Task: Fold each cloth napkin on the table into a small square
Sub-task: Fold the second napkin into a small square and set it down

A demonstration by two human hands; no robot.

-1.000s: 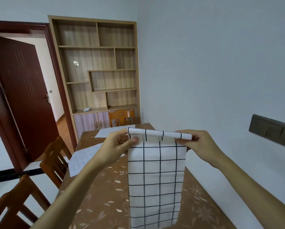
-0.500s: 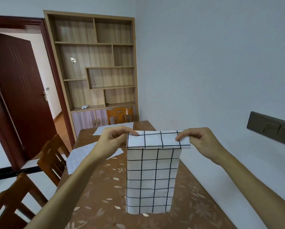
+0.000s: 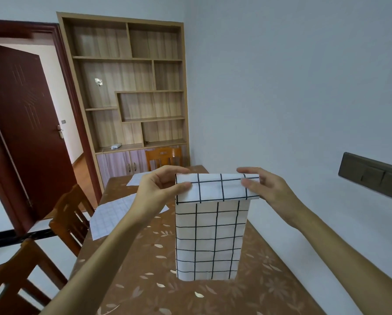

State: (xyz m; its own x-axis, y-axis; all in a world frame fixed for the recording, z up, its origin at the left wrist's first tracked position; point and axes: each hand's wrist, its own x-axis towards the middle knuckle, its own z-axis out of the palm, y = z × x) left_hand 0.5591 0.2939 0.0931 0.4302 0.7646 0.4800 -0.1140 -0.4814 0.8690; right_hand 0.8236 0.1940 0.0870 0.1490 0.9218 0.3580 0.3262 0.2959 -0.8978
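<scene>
— What am I holding?
— Over the brown-clothed table (image 3: 145, 269), the black-checked napkin (image 3: 209, 235) hangs from your left hand (image 3: 158, 189) and right hand (image 3: 267, 189), each pinching a top corner.
— Beyond?
— A pale napkin (image 3: 113, 217), then a far napkin (image 3: 140, 179), lying flat.

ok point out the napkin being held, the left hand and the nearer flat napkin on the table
held napkin (image 3: 209, 237), head view, middle of the hanging panel
left hand (image 3: 158, 192), head view, middle of the hand
flat napkin (image 3: 113, 218), head view, its visible middle
</scene>
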